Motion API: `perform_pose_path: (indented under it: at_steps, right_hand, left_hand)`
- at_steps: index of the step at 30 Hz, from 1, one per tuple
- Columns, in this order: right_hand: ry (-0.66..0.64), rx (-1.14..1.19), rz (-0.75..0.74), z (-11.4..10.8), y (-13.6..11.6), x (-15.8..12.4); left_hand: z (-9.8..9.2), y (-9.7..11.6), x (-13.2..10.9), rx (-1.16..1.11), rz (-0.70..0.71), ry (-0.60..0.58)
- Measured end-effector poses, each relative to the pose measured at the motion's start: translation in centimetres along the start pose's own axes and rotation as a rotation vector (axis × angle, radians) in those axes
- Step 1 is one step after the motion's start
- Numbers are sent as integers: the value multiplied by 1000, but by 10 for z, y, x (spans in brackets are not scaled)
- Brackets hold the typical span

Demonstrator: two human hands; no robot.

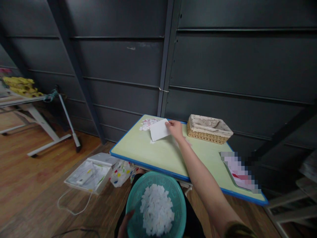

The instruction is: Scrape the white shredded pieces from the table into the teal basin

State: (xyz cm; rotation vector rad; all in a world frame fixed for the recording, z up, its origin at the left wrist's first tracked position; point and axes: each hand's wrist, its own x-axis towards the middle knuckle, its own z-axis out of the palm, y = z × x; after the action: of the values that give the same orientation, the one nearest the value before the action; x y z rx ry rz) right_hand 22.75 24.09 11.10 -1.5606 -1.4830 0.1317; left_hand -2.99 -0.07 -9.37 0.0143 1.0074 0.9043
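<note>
Right hand (174, 128) pinches the white card (158, 131) by a corner, tilted near the table (138, 150)'s far edge; left hand (125, 222), kinda blurry, seems to grip the green basket (135, 195), probably steadying it.

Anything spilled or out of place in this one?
Scraps lie loose on the table, outside the green basket, perhaps deliberately. An open box sits on the floor, a cord straggling untidily beside it.

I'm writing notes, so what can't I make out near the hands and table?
Head view:
Left hand: partly cut off by the bottom edge.
White sheet in the right hand: its back faces away.
Flat item on the table: partly masked by pixelation.
Pieces in the teal basket: too small to count.
</note>
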Motion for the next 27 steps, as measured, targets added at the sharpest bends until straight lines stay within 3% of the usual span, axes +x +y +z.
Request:
perform_pose_path:
  at_steps: [7,13,17,20,23,27]
  right_hand:
    - [-89,72,-42,7,-1,-2]
    - [-82,112,-29,4,1,1]
    - [-161,140,-58,6,-1,1]
    - [-147,203,-40,8,-2,1]
    - [-87,181,-47,11,-1,1]
    - [-98,137,-69,15,0,0]
  left_hand:
    - [15,9,-12,-70,-63,56]
    - [32,32,-29,35,66,66]
    - [47,47,-36,124,292,71]
    - [46,59,-35,184,306,101]
    - [42,70,-31,230,296,51]
    - [43,76,-33,251,294,2]
